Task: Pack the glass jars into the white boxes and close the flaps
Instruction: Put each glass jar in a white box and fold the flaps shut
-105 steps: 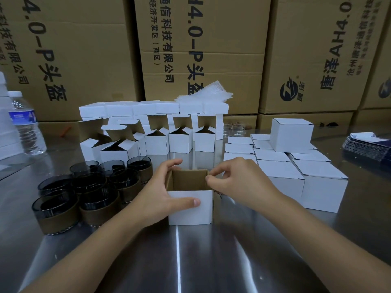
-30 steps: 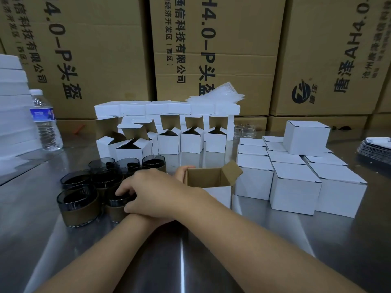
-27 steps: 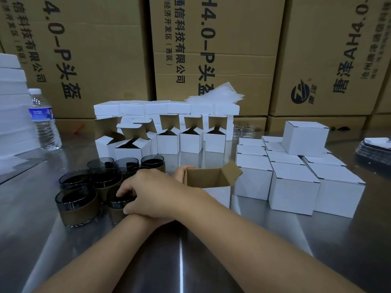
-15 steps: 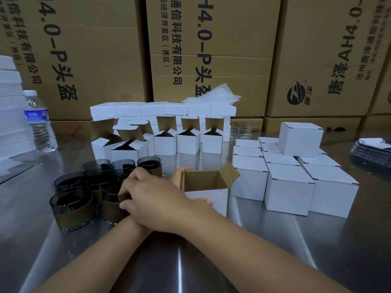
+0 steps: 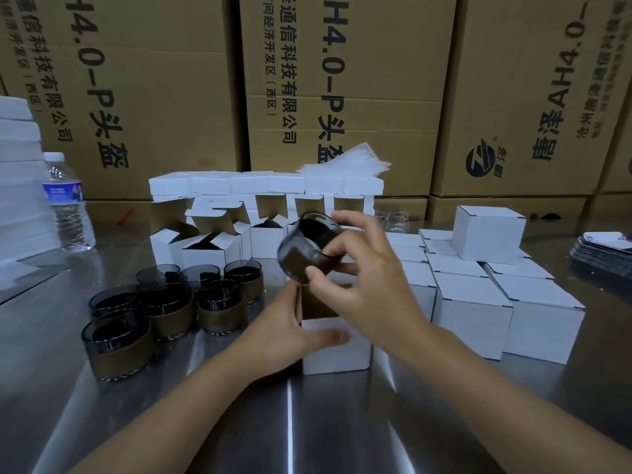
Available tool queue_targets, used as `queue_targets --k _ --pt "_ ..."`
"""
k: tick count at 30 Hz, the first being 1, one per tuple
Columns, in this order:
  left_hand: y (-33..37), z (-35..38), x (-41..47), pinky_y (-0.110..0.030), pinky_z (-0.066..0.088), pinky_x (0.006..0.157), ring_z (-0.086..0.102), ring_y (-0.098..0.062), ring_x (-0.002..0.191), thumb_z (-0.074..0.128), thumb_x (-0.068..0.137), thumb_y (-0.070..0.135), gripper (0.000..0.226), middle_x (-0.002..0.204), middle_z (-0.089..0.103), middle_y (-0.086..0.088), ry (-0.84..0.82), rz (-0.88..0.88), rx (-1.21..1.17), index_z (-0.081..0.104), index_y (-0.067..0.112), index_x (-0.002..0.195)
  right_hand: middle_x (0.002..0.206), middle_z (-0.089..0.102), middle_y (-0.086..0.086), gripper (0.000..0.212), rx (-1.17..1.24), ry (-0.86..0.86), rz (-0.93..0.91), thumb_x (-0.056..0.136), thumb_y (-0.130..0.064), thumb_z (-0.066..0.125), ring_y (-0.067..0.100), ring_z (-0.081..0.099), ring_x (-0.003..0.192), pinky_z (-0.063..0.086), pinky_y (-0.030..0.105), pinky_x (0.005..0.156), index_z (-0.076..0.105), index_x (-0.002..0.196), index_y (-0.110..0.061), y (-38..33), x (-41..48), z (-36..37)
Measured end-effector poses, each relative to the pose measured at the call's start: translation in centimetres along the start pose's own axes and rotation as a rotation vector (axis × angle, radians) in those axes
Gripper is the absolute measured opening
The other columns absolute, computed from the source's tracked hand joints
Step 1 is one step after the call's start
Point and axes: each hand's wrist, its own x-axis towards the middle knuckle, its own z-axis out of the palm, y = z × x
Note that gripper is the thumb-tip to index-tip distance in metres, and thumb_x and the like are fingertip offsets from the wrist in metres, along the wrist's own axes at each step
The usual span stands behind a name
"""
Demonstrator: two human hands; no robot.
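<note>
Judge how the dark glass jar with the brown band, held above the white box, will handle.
The dark glass jar is probably rigid yet breakable if dropped. Its smooth round wall could slip or roll, so the right hand wraps thumb and fingers around it.

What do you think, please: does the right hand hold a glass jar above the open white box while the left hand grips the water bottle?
Not quite. The head view shows the left hand gripping the open white box, steadying it; the right hand does hold a glass jar above it.
</note>
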Motion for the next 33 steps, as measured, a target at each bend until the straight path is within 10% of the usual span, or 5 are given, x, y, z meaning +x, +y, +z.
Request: queue_targets --k 8,15,21,33 --pt "-0.9 0.2 0.3 -0.009 0.047 0.075 0.06 0.008 0.096 0.081 0.048 0.061 0.087 0.112 0.062 0.016 -0.003 0.017 -0.023 0.042 0.044 0.124 0.139 0.038 -0.004 0.029 -0.147 0.162 -0.026 0.074 -0.022 0.079 -0.016 0.039 0.111 0.03 -0.003 0.085 0.051 0.072 -0.018 2.9 -1.5 -1.0" --pt "-1.3 0.3 0.4 -0.012 0.045 0.075 0.06 0.008 0.094 0.077 0.042 0.069 0.097 0.11 0.061 0.017 0.021 0.003 0.003 0.041 0.041 0.127 0.124 0.043 -0.013 0.042 -0.127 0.113 0.052 0.073 -0.021 0.078 0.002 0.038 0.123 0.039 0.024 0.101 0.044 0.097 -0.027 2.7 -1.8 -1.1" --pt "-1.6 0.1 0.5 -0.011 0.046 0.074 0.061 0.007 0.093 0.077 0.043 0.07 0.096 0.111 0.061 0.016 0.011 0.008 -0.001 0.041 0.041 0.126 0.128 0.041 -0.012 0.093 -0.146 0.059 0.057 0.068 -0.017 0.083 0.005 0.036 0.122 0.03 0.014 0.1 0.023 0.135 -0.039 3.0 -2.0 -1.1" --pt "-1.5 0.1 0.4 -0.016 0.048 0.078 0.062 0.002 0.096 0.076 0.043 0.07 0.097 0.111 0.062 0.015 0.006 0.004 -0.004 0.04 0.042 0.128 0.117 0.036 -0.024 0.092 -0.164 0.09 0.125 0.065 -0.039 0.081 -0.017 0.029 0.105 0.032 0.0 0.083 0.023 0.137 -0.042 3.2 -1.7 -1.2"
